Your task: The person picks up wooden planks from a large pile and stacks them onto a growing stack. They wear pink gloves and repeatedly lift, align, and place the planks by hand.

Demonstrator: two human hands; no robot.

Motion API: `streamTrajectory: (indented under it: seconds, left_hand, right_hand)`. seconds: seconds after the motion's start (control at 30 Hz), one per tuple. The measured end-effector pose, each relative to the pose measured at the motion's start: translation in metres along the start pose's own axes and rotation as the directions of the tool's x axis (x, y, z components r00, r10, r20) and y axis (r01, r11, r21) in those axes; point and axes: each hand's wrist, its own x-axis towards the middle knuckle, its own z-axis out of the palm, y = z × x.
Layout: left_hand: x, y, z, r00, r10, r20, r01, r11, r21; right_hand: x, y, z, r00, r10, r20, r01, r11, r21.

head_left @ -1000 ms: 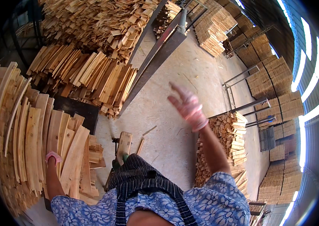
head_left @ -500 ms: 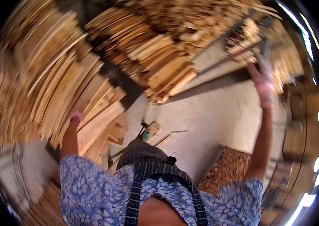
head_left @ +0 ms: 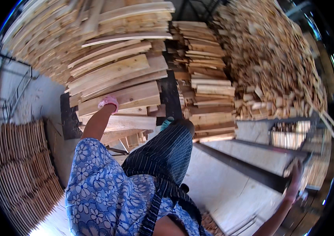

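Left hand on a stack of boards, right arm stretched out toward the lower right of the frame.
The pink-gloved left hand point(head_left: 108, 103) touches a pale board point(head_left: 141, 93) on the stack of boards point(head_left: 115, 71) at upper left of centre; whether its fingers grip the board or only rest there, I cannot tell. The right hand point(head_left: 294, 181), blurred at lower right, is by the end of a dark metal beam point(head_left: 249, 166); its grip and any contact are unclear. A row of shorter boards point(head_left: 213, 90) lies right of centre, with a heap of wood pieces point(head_left: 271, 65) at upper right.
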Motion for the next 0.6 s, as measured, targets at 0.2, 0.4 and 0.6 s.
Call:
streamTrajectory:
  seconds: [0.2,0.4,0.6]
  left_hand:
    - [0.051,-0.004,-0.068,0.687,0.299,0.662,-0.49,0.864,0.118]
    - [0.151,0.053,-0.196,0.836,0.173,-0.521,-0.273,0.954,-0.122]
    - [0.252,0.055,-0.21,0.98,0.084,-0.182,-0.03,0.959,0.282]
  right_hand:
    - [0.041,0.002,-0.011,0.832,-0.177,0.526,0.545,0.437,-0.715]
    - [0.011,-0.068,0.013,0.86,0.498,0.113,-0.173,0.492,-0.853]
    - [0.021,-0.037,0.117,0.683,0.587,0.434,-0.181,0.713,-0.678]
